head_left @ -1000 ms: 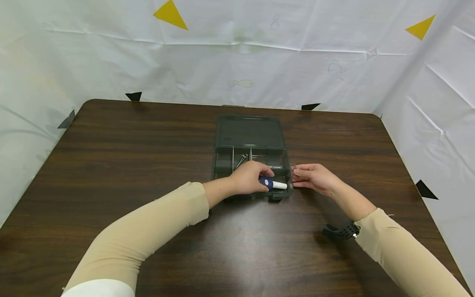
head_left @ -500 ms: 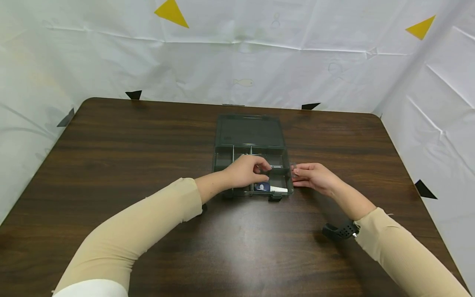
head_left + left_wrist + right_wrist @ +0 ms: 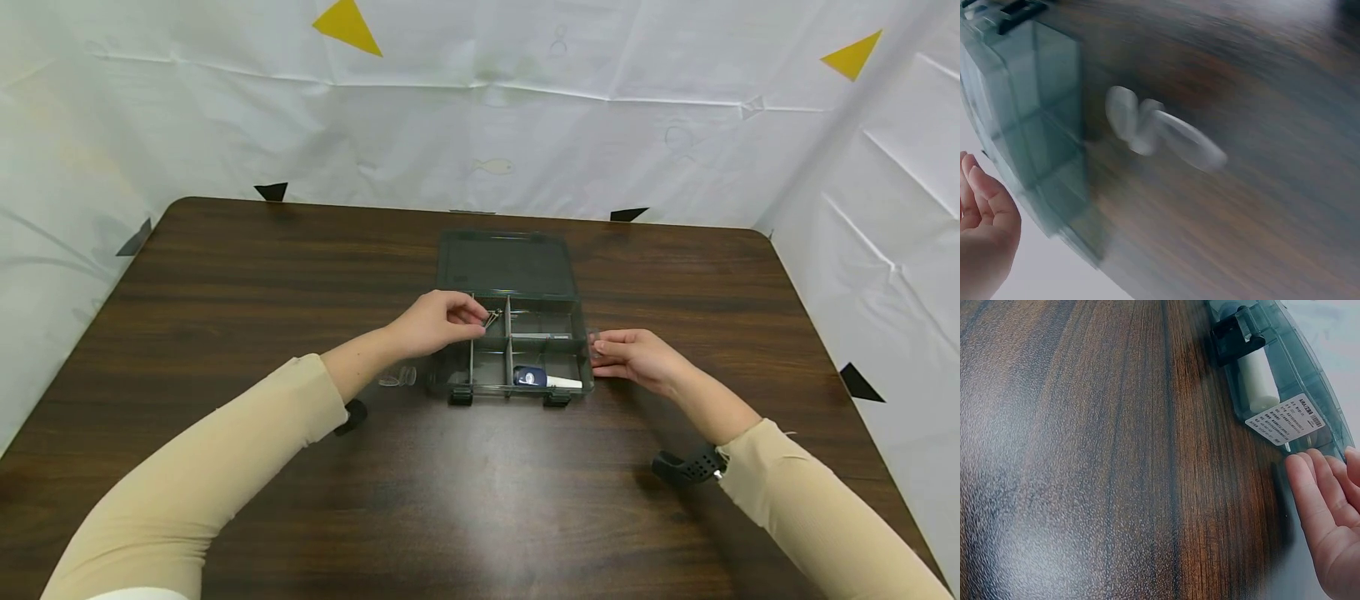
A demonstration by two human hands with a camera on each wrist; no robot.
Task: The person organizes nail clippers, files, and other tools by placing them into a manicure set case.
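Note:
A dark see-through compartment box [image 3: 577,333] lies with its lid [image 3: 506,265] flat behind it. My left hand [image 3: 438,322] is at the box's rear left compartment, fingertips at some metal clips [image 3: 492,317]; no firm pinch shows. The left wrist view is blurred and shows the box wall [image 3: 1041,125] with my left hand [image 3: 985,244] loosely curved beside it. A blue and white tube [image 3: 546,380] lies in the front right compartment, seen through the wall as the white tube [image 3: 1259,378]. My right hand [image 3: 630,354] rests straight fingers [image 3: 1316,506] against the box's right side [image 3: 1310,394].
A small clear plastic piece [image 3: 397,377] [image 3: 1160,134] lies on the brown table [image 3: 225,317] just left of the box. Two black latches [image 3: 461,397] stick out at the box's front. White sheeting walls the table at the back and sides.
My left hand let go of the blue and white tube in the front right compartment, then moved back and left to the clips. The right hand has stayed put.

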